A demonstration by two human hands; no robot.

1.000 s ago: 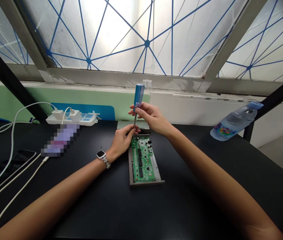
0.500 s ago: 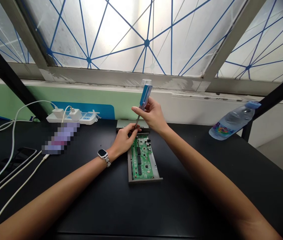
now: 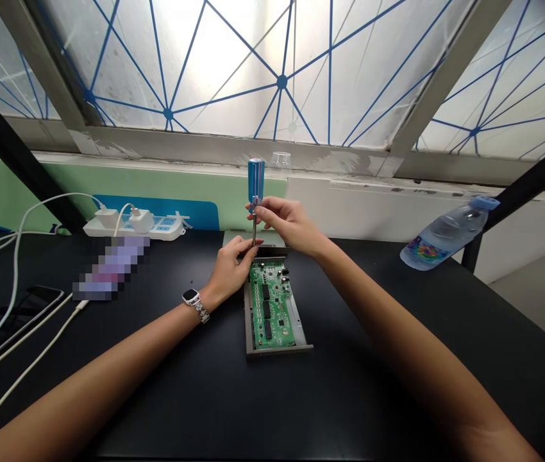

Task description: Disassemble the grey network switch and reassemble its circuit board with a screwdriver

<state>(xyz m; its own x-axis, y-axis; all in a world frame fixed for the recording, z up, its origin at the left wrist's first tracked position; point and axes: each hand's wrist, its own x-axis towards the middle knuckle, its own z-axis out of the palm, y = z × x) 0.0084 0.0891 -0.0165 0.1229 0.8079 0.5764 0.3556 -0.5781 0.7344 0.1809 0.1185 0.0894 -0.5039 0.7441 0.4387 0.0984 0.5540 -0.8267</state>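
A blue-and-clear screwdriver [image 3: 256, 179] stands nearly upright over the far end of a green circuit board [image 3: 275, 305]. My right hand [image 3: 294, 224] is closed round the lower handle from the right. Down by the tip, the fingers of my left hand [image 3: 234, 269] pinch the metal shaft, and they hide the tip and whatever it touches. The board lies in an open grey metal casing [image 3: 279, 351] on the black table. Behind the board sits a light metal panel [image 3: 234, 238], partly covered by my hands.
A white power strip [image 3: 159, 226] with plugged-in chargers lies at the back left. Cables run from it past a pixelated object [image 3: 111, 269] and a dark phone [image 3: 44, 295]. A water bottle [image 3: 450, 232] leans at the right. On the sill is a clear cup [image 3: 281, 159].
The screwdriver has swung from leaning right to nearly upright, its handle moving left. My right hand has lowered slightly with its grip on it. My left hand has stayed near the tip.
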